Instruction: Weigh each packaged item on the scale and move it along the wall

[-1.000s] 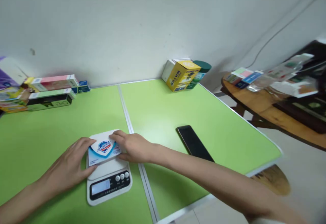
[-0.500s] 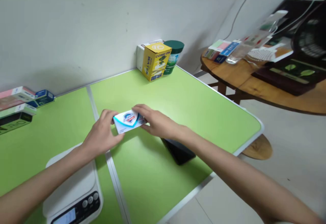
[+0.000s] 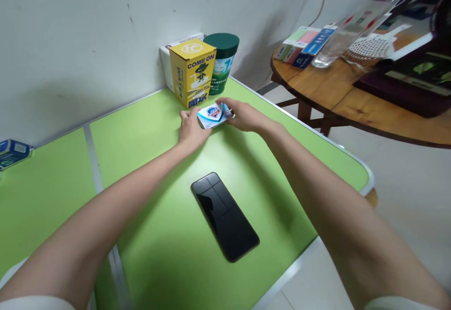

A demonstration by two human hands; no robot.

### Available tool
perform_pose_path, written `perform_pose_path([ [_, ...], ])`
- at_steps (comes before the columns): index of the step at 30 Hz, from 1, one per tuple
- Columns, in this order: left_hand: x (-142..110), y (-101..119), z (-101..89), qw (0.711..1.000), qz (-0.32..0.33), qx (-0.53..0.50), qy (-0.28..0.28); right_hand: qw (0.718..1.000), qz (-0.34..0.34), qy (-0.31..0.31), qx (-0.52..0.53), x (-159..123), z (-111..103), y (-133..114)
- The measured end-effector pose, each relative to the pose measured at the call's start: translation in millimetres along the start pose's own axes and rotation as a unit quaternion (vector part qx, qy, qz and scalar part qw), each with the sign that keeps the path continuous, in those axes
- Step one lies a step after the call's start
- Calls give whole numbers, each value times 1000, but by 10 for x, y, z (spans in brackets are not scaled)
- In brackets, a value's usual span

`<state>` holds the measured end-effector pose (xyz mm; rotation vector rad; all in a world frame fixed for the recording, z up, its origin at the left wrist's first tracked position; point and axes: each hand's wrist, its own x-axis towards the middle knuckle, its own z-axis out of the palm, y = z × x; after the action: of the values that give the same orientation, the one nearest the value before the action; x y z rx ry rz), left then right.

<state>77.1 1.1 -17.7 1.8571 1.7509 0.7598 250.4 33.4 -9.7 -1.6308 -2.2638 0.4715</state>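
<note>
A small white soap box (image 3: 213, 115) with a blue and red shield logo is held between my two hands, low over the green table (image 3: 158, 235). My left hand (image 3: 193, 130) grips its left end, and my right hand (image 3: 243, 115) grips the right end. Just behind the soap box stand a yellow carton (image 3: 193, 75) and a green-lidded tub (image 3: 221, 61). Whether the soap box touches the table I cannot tell. Nearer to me, a black phone (image 3: 225, 216) lies flat on the table between my forearms.
A white box (image 3: 165, 68) stands behind the yellow carton by the wall. At the left edge lies a blue box (image 3: 14, 154). On the right, a round wooden table (image 3: 317, 98) carries several small boxes, a clear bottle (image 3: 327, 54) and a dark case (image 3: 405, 89).
Both hands have carried the soap box away from me, close to the yellow carton. The view has shifted right, so the white scale has almost left it and the phone shows fully.
</note>
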Motion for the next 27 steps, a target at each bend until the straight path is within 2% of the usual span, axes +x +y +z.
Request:
perform_pose_path([
  [6,322,-103,150,999,2,-13,32,1000,10,-3,-2,371,46,90],
  [11,407,-313,189,990,102,-53,77,994,-19,107,-24,456,261,97],
  [13,438,-389,208,986,120,-70,96,988,-18,152,-30,456,367,104],
  [19,575,-457,321,982,85,-114,122,977,-68,199,24,450,560,187],
  [23,648,-452,367,982,28,-118,148,971,-45,227,68,510,652,220],
  [27,687,-472,366,984,15,-90,151,965,-32,232,115,582,715,224],
])
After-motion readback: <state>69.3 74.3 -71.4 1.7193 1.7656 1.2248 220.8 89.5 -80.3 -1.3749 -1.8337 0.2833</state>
